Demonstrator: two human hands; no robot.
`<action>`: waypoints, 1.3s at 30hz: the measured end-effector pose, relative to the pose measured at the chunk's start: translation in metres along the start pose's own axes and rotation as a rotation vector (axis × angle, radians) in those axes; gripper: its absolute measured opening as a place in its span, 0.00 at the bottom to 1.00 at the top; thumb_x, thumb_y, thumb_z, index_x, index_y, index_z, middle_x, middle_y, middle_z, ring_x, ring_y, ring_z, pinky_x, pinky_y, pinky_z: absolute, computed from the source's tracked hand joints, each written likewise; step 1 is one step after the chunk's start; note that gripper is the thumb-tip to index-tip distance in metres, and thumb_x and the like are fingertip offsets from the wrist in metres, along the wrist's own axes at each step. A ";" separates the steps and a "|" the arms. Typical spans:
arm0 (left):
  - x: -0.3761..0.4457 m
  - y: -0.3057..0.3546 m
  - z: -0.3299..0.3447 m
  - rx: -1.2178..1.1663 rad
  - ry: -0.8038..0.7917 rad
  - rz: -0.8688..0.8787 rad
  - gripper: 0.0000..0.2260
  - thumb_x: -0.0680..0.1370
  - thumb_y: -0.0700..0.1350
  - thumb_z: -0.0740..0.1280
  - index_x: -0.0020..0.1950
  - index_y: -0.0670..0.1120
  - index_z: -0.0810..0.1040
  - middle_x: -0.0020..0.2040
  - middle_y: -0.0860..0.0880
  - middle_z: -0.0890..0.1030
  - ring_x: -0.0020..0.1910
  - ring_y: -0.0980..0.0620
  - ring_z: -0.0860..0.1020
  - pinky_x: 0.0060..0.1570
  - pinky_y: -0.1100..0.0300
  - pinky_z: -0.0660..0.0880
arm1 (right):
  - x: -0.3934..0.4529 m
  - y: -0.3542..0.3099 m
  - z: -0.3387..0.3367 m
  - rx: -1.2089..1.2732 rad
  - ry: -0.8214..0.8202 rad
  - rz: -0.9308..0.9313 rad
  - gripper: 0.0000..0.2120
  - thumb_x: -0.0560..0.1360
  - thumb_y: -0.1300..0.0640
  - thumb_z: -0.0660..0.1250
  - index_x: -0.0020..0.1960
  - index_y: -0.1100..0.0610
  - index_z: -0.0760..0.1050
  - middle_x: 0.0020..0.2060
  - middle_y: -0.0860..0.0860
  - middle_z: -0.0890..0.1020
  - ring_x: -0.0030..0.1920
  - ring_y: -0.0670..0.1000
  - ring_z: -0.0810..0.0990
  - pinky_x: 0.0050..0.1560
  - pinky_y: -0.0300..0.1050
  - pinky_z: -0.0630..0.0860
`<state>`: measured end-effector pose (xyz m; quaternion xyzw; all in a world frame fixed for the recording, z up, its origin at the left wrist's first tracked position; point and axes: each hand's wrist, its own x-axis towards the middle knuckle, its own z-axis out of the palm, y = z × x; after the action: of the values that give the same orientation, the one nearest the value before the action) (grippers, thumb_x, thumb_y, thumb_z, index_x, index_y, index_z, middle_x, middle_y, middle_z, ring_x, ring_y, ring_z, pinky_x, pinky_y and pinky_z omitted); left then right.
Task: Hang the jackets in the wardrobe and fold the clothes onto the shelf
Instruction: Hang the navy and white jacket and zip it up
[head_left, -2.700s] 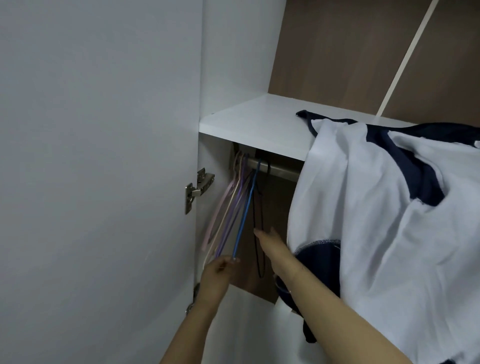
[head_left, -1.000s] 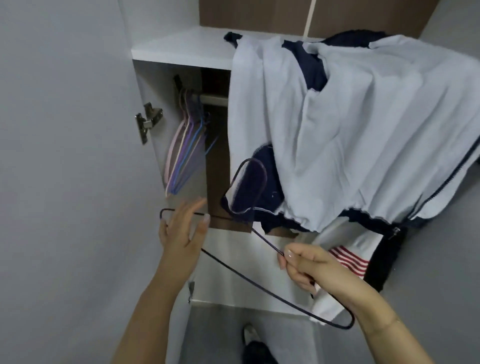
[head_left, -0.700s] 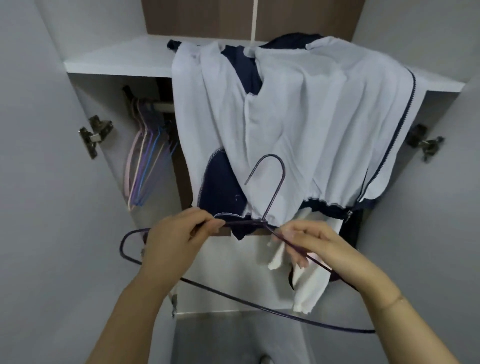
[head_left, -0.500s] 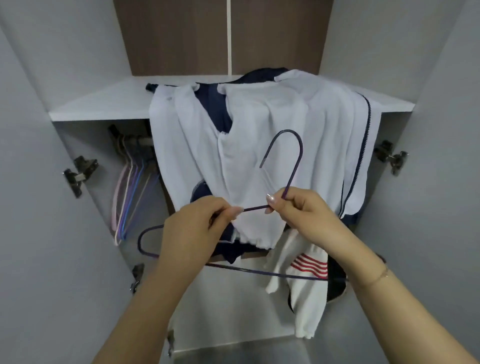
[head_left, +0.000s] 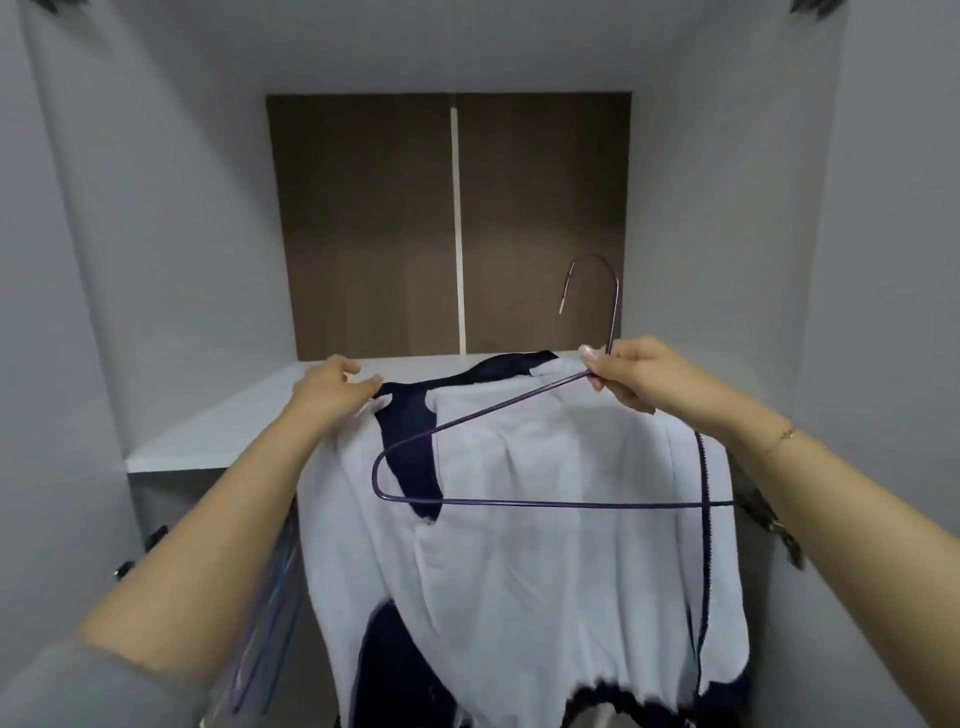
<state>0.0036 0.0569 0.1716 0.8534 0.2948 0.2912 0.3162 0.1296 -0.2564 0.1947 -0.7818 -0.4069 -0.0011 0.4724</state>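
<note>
At the far left, low under the shelf (head_left: 218, 415), a few spare hangers (head_left: 270, 597) hang behind the left forearm, blurred. The left hand (head_left: 332, 387) reaches over the shelf's front edge and grips the dark collar of the jacket (head_left: 519, 519) between thumb and fingers. The white and navy jacket is draped over the shelf edge, its body hanging down in front. Over it, a purple wire hanger (head_left: 519, 503) is held up, hook upward. The right hand (head_left: 634, 376) pinches that hanger at the neck just below the hook.
</note>
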 end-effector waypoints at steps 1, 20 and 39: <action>0.008 -0.005 0.001 0.046 -0.039 -0.055 0.26 0.78 0.58 0.66 0.71 0.45 0.70 0.70 0.42 0.72 0.69 0.41 0.70 0.69 0.48 0.67 | 0.011 0.001 -0.002 -0.014 -0.017 -0.015 0.20 0.81 0.44 0.61 0.36 0.57 0.72 0.23 0.47 0.63 0.25 0.47 0.59 0.30 0.40 0.58; 0.014 -0.021 -0.026 0.040 0.178 0.064 0.10 0.79 0.46 0.68 0.41 0.44 0.72 0.40 0.47 0.75 0.43 0.46 0.72 0.36 0.56 0.64 | 0.124 -0.017 0.040 -0.180 -0.033 0.219 0.20 0.80 0.44 0.63 0.40 0.59 0.77 0.27 0.52 0.66 0.26 0.49 0.60 0.26 0.40 0.59; 0.034 0.021 0.020 0.204 0.020 0.559 0.07 0.83 0.55 0.58 0.53 0.60 0.76 0.41 0.62 0.77 0.47 0.63 0.72 0.61 0.54 0.62 | 0.144 -0.008 0.090 0.130 0.097 0.069 0.22 0.80 0.45 0.64 0.30 0.55 0.75 0.22 0.49 0.64 0.22 0.49 0.62 0.28 0.42 0.59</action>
<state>0.0461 0.0596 0.1846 0.9261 0.0793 0.3441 0.1332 0.1866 -0.0965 0.2071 -0.7619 -0.3557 0.0036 0.5413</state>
